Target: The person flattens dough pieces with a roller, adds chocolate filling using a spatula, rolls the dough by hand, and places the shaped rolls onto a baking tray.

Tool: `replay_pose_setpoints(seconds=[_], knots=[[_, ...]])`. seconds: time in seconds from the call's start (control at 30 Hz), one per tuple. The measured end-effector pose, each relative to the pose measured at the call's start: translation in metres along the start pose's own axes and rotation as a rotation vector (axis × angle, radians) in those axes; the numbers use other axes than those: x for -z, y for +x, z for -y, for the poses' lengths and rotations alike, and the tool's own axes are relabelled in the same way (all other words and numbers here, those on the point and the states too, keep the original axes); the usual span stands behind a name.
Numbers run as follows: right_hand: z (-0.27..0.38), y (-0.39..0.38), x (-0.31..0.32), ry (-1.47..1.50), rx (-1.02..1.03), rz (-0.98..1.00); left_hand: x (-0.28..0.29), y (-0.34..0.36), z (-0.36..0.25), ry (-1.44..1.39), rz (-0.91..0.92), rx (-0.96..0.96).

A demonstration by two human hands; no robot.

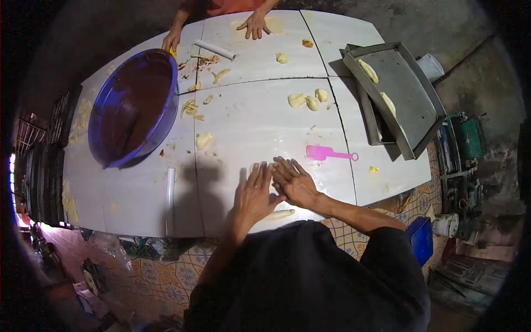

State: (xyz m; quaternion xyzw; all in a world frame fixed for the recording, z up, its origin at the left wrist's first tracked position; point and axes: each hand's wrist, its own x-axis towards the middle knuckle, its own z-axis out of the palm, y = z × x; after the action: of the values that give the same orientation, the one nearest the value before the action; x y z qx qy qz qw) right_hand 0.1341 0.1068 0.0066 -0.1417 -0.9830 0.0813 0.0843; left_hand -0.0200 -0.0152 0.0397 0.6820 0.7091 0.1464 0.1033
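Your left hand (253, 193) and right hand (293, 181) lie flat, fingers spread, on a dough roll (279, 214) at lower centre. Pink scraper (326, 153) lies just right; blue bowl (133, 105) upper left.

Worktop (249, 133): smooth white panels, slight sheen, looks laminate or plastic. Dough roll (279, 214) under the left hand (253, 196): pale, soft, matt. Scraper (327, 153): pink plastic, smooth. Basin (119, 149): translucent blue plastic, glossy, holding a dark glossy mass. Trays (406, 91): dull grey sheet metal, matt. Wall below the worktop (166, 271): patterned glazed tile.
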Motion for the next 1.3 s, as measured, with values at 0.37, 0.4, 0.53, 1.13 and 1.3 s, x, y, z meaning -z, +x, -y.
replay_pose_setpoints(seconds=[0.37,0.4,0.53,1.13,1.3], knots=[[-0.002,-0.019,0.028,0.38,-0.122,-0.158,-0.004,-0.149,0.135,0.566,-0.565,1.064],[-0.001,-0.02,0.03,0.419,-0.133,-0.226,-0.015,-0.16,0.146,0.394,-0.439,1.234],[0.003,-0.014,0.027,0.357,0.055,-0.361,-0.029,-0.144,0.121,0.114,-0.394,0.324],[-0.024,0.005,0.0,0.124,-0.244,-0.255,-0.022,0.005,0.016,0.261,-0.273,0.322],[-0.053,0.055,0.011,-0.004,-0.382,-0.28,-0.018,0.098,0.06,0.399,-0.31,0.386]])
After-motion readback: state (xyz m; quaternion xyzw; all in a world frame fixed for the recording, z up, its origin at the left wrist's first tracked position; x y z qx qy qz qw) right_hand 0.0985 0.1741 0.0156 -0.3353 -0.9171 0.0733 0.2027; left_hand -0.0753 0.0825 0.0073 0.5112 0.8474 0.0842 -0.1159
